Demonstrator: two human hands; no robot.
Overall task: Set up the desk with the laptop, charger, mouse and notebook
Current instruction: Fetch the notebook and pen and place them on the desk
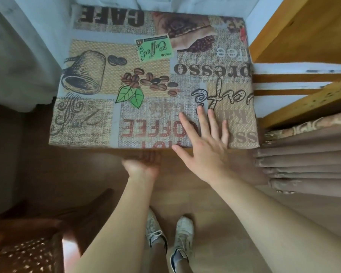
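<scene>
The desk [91, 123] fills the upper middle of the view, its top covered by a printed cloth [146, 79] showing coffee beans, a cup, green leaves and words such as "CAFE", "COFFEE" and "espresso", all reading upside down from this side. The right hand [203, 142] lies palm down on the near right part of the desk, its fingers [202, 121] spread flat on the cloth and its thumb reaching out past the near edge; it grips nothing. The left hand [143, 164] sits just below the near edge of the desk, close to the left of the right hand, palm turned up with the fingers tucked under the edge; motion blur makes it unclear whether it touches or holds the cloth there, so I cannot tell its grip. No laptop, charger, mouse or notebook shows anywhere in the view, and the cloth carries only its print. To the right of the desk stands a yellow wooden shelf [303, 36], with folded brown curtain fabric [303, 164] below it. A pale curtain [18, 56] hangs at the left. On the wooden floor [185, 194] near the bottom are two white sneakers [183, 233], and a dark wooden chair [28, 243] with a dotted seat sits at the near left corner.
</scene>
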